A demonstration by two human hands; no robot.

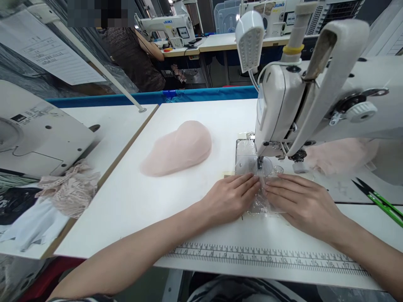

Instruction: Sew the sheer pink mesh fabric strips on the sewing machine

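My left hand point(231, 197) and my right hand point(299, 199) lie flat on the white table point(176, 201), fingers stretched out and pointing toward each other. Between them they press down a small piece of sheer, clear fabric point(261, 201) just in front of the needle point(260, 163) of a white sewing machine point(302, 100). The fabric reaches up under the presser foot on the metal needle plate point(244, 157). Both hands touch the fabric from either side.
A pale pink sheer fabric pile point(179, 149) lies left of the machine, more pink cloth point(343, 155) behind it. Green-handled snips point(379, 201) rest at right. A printed ruler point(267, 256) runs along the front edge. Lace trim point(72, 186) lies left; a person sits at the back.
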